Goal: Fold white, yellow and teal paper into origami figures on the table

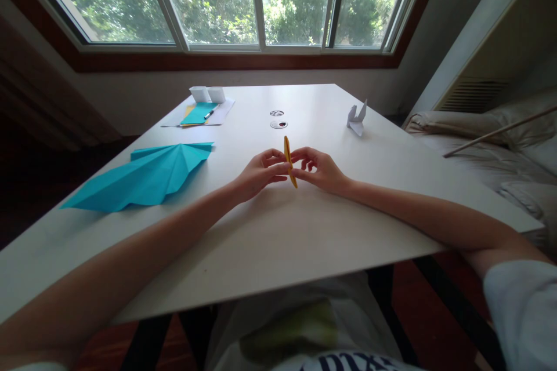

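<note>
Between my two hands, over the middle of the table, a narrow piece of folded yellow paper (288,151) is held upright and seen nearly edge-on. My left hand (264,173) pinches it from the left, with thumb and fingertips against its side. From the right, my right hand (321,169) grips the same paper between thumb and index finger, the other fingers curled. The face of the paper is turned away, so its folded shape cannot be made out.
A creased turquoise paper (150,177) lies on the white table (261,237) at left. Farther back are coloured sheets (199,113), a pen (210,113), and white folded paper pieces (207,94). Two round discs (279,124) lie mid-table. A white paper figure (357,120) stands at right.
</note>
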`<state>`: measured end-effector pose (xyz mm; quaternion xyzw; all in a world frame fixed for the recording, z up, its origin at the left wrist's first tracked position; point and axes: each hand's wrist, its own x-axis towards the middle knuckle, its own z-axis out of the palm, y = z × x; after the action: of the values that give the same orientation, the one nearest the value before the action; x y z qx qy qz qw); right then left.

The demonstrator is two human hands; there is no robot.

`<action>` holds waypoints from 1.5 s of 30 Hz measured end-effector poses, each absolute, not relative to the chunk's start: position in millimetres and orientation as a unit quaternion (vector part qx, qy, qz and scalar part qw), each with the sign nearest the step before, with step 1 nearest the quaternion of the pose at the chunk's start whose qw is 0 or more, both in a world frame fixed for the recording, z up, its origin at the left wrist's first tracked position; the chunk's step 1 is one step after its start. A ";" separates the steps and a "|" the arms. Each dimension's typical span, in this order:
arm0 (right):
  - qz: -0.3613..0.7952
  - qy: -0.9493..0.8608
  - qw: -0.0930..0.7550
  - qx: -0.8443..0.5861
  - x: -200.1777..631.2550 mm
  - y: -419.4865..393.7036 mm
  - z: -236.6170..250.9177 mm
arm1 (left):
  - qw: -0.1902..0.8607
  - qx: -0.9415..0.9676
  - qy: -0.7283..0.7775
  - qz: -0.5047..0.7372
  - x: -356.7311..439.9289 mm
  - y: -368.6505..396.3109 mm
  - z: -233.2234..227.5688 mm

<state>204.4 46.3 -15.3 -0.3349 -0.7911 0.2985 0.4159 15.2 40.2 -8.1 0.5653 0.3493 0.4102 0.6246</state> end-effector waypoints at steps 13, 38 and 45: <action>0.367 -0.772 0.411 -0.316 204.8 52.4 -22.1 | 0.595 0.576 0.356 0.432 17.2 38.4 -8.9; 0.606 -0.526 0.481 -0.354 205.7 61.9 -24.0 | 0.607 0.539 0.372 0.449 13.2 44.8 -12.8; 0.625 -0.507 0.476 -0.354 204.9 62.7 -23.4 | 0.599 0.512 0.418 0.453 15.3 42.2 -7.2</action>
<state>204.9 62.7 -23.4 -0.3543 -0.5073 0.6251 0.4757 15.3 42.2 -7.2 0.5116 0.4179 0.4526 0.5989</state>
